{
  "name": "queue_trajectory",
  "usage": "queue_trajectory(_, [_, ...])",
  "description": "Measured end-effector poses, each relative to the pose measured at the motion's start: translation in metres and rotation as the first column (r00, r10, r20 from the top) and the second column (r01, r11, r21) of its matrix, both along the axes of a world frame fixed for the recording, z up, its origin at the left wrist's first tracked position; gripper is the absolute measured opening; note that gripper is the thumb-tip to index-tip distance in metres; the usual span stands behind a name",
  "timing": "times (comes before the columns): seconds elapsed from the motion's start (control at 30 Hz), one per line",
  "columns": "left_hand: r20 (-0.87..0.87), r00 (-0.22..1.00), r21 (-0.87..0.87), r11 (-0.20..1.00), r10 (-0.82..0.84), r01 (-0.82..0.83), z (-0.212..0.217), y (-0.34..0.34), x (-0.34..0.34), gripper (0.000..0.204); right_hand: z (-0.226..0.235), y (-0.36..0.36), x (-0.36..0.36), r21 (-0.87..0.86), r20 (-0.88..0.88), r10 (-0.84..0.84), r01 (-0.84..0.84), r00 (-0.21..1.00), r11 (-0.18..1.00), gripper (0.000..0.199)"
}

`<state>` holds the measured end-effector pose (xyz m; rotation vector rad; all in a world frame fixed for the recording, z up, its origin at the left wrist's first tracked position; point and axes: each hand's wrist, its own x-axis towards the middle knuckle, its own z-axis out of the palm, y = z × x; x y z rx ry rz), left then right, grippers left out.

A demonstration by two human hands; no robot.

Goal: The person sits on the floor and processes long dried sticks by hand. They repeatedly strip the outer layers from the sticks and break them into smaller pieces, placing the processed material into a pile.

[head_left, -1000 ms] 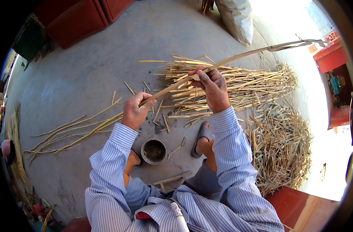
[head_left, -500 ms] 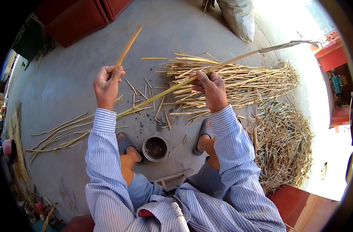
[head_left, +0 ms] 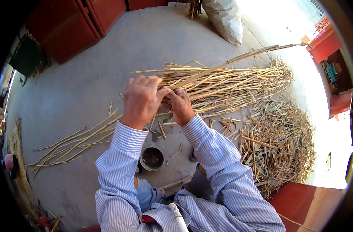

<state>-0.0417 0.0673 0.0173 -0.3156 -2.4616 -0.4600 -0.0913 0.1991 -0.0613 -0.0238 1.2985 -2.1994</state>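
Right hand (head_left: 178, 105): you pinch the stalk (head_left: 244, 56), beyond the bowl (head_left: 152, 159).
Left hand (head_left: 141, 101): your fingers curl beside it; grip hidden, can't tell.
Stalk tip: dry leaf (head_left: 288, 46) on, seemingly unfinished.
Slim stalks (head_left: 93, 135): left of bowl, bare, seemingly done.

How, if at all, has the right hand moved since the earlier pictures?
Yes: the right hand has moved left, judged against the round bowl.
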Motion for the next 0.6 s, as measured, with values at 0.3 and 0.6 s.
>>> queue_trajectory(0.3, [0.311, 0.95, 0.129, 0.99, 0.007, -0.049, -0.04, -0.055, 0.025, 0.019, 0.013, 0.028, -0.017, -0.115, -0.058, -0.09, 0.083, 0.994, 0.99, 0.019])
queue_trajectory(0.6, [0.281, 0.95, 0.042, 0.988, 0.134, -0.152, -0.058, -0.077, 0.033, 0.018, 0.015, 0.051, -0.033, 0.004, -0.237, -0.27, 0.279, 0.933, 0.96, 0.021])
